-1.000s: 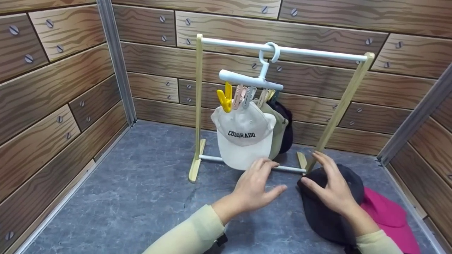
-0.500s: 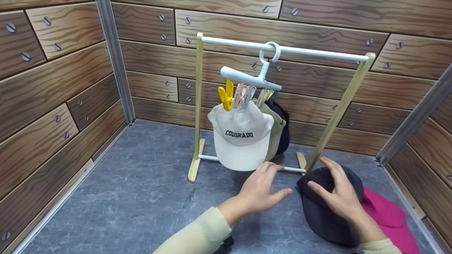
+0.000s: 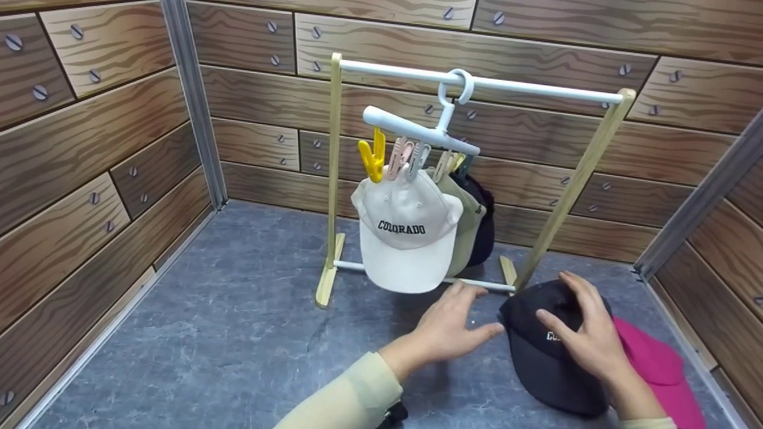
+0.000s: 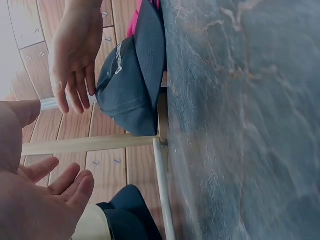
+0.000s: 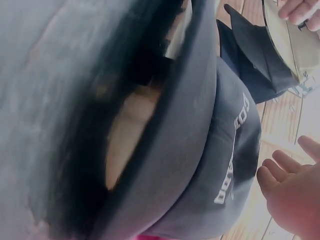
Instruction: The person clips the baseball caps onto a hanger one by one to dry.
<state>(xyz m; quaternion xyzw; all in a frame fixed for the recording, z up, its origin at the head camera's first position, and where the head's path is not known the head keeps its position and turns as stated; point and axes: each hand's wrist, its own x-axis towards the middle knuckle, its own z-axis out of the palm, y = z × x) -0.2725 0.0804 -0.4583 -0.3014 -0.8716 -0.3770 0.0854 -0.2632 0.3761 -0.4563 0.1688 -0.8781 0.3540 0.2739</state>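
Observation:
A white cap lettered COLORADO [image 3: 407,238] hangs by clothes pegs from a white hanger [image 3: 420,128]. Behind it hang an olive cap [image 3: 468,226] and a dark cap [image 3: 486,232], partly hidden. My left hand [image 3: 450,325] is held in the air below and right of the white cap, fingers spread and holding nothing. On the table at the right lies a black cap [image 3: 530,333] with white lettering. Above its crown hovers my right hand [image 3: 587,333], thumb and fingers apart; the right wrist view shows a gap between this hand [image 5: 295,190] and the cap.
A magenta cap [image 3: 656,357] lies partly under the black one. The rack has wooden posts [image 3: 334,161] and a white top bar [image 3: 536,89]. A yellow peg [image 3: 372,158] sits at the hanger's left end. Wood-patterned walls enclose the grey tabletop [image 3: 208,333].
Both hands have moved rightward and slightly nearer to me, the left away from the white cap. Lettering on the black cap has come into view. The hanger has swung a little.

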